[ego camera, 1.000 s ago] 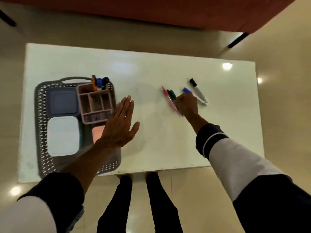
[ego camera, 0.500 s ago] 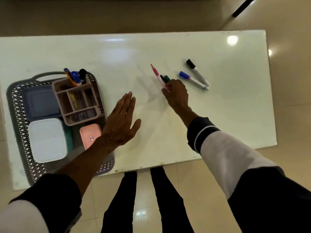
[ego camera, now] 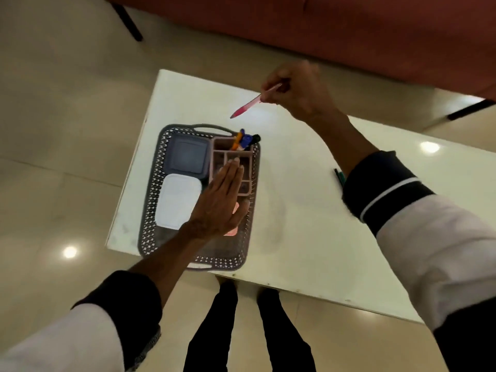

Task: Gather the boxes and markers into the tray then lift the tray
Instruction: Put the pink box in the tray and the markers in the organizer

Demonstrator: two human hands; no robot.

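Right hand (ego camera: 298, 89): raised above the far part of the white table (ego camera: 308, 224), fingers pinched shut on the pink marker (ego camera: 248, 104). Marker's long axis ran from the grip down and to the left, free end pointing toward the tray's far handle; it was in the air, touching nothing else.

Below and left of the grip: grey lattice tray (ego camera: 150, 200) on the table's left end. Contents: grey lidded box (ego camera: 188, 157) at the far left; white lidded box (ego camera: 178, 201) just nearer; pink divided organiser (ego camera: 228, 154) at the far right, with an orange, a blue and a black marker (ego camera: 245, 139) standing tilted in its far compartment. A pink box (ego camera: 233, 232) showed partly under the left hand.

Left hand (ego camera: 222, 200): flat, fingers extended and together, holding nothing, between the camera and the tray's right half. Whether it touched the organiser could not be told.

Below and right of the grip: two dark markers (ego camera: 338, 176) lay on the table, mostly hidden by the right sleeve (ego camera: 383, 186).
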